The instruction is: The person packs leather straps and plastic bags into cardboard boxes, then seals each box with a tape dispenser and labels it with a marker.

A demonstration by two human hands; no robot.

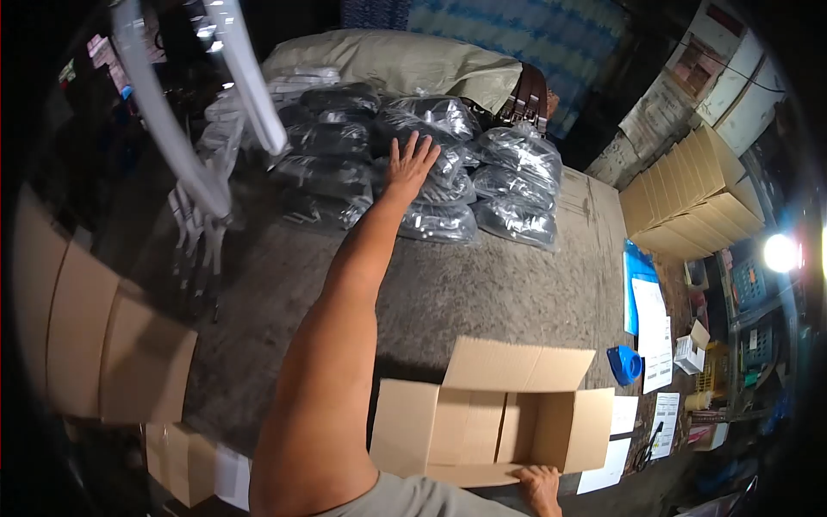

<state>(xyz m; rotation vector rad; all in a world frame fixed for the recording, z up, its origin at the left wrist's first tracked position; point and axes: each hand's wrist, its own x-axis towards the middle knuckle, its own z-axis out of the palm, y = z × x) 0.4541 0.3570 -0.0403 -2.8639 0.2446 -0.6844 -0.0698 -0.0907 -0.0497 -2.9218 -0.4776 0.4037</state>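
The packs lie beyond the open cardboard box [469, 422], and the left hand [412, 164] is by far the nearer of the two hands to them. The person's left arm stretches across the counter [517, 293], passing the box on its left, so that a broad strip of counter separates that hand from the box.

The left hand is open, palm down, fingers fanned out over a clear-plastic-wrapped black pack [451, 165] in the middle stack; whether the fingertips touch the wrapping cannot be told. The packs sit in stacks side by side, beyond the box and reaching past it to the left. Each lies flat, its longer axis running roughly across the person's view, much as the box's long side does.

The right hand [539, 488] is at the box's near side, towards its right corner, fingers bent over the edge; whether they grip or merely rest there cannot be told. The box's flaps spread outward and its opening faces up. Just right of the box are a blue tape dispenser [624, 365] and printed sheets [652, 336]; farther beyond, also right, stand folded cartons [689, 194].
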